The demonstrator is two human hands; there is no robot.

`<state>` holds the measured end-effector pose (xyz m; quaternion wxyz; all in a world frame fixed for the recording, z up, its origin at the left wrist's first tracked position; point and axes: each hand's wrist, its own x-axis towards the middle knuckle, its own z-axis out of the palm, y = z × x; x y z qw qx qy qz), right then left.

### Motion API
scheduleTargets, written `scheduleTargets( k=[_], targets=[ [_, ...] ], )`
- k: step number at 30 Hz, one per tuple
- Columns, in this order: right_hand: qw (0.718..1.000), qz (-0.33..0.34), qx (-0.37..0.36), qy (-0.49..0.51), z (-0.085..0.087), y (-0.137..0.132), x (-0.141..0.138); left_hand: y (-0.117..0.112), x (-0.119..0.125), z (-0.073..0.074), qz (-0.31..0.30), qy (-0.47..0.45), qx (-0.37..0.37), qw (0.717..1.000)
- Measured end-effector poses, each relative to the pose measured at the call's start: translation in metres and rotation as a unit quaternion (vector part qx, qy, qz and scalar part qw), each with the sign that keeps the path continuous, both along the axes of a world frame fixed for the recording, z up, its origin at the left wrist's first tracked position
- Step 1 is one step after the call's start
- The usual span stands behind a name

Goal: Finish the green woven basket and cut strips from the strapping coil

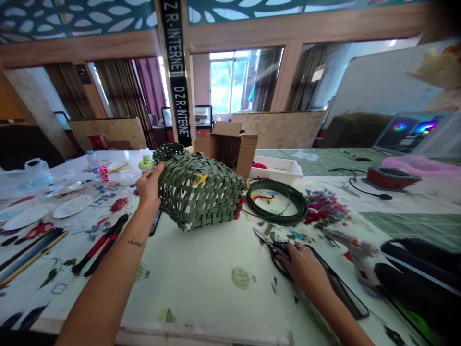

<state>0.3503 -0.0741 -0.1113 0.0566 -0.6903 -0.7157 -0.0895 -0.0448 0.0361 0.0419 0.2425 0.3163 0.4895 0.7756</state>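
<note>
Across a printed worktable (201, 283), a woven green basket (200, 192) is resting near the middle, the left hand (149, 186) gripping its corner firmly and keeping the strips from shifting, while the right hand (306, 271) is curled closed over black-handled scissors (279, 252) lying beside it.
</note>
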Motion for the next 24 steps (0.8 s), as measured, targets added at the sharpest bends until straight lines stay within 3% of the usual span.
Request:
scheduleTargets(
  k=[3, 6, 10, 13, 16, 19, 22, 24],
  targets=[
    [1.000, 0.021, -0.009, 0.013, -0.001, 0.004, 0.001, -0.013, -0.007, -0.027, -0.018, -0.091, 0.017, 0.996],
    [0.997, -0.001, -0.057, 0.051, 0.001, 0.005, 0.003, -0.028, -0.010, -0.045, -0.008, -0.113, 0.003, 0.994],
    [0.981, -0.006, -0.094, 0.170, 0.007, 0.001, 0.012, -0.037, -0.012, -0.052, -0.001, -0.106, -0.010, 0.994],
    [0.956, 0.012, -0.084, 0.282, 0.021, -0.012, 0.010, -0.034, -0.010, -0.050, -0.005, -0.088, -0.018, 0.996],
    [0.907, 0.077, -0.098, 0.402, 0.049, -0.031, -0.008, -0.028, -0.006, -0.049, -0.007, -0.070, -0.025, 0.997],
    [0.845, 0.204, -0.118, 0.480, 0.080, -0.044, -0.037, -0.023, -0.005, -0.048, -0.018, -0.062, -0.037, 0.997],
    [0.772, 0.310, -0.188, 0.523, 0.099, -0.038, -0.069, -0.020, -0.006, -0.046, -0.029, -0.064, -0.047, 0.996],
    [0.733, 0.337, -0.237, 0.542, 0.105, -0.026, -0.088, -0.019, -0.008, -0.045, -0.037, -0.068, -0.050, 0.996]
  ],
)
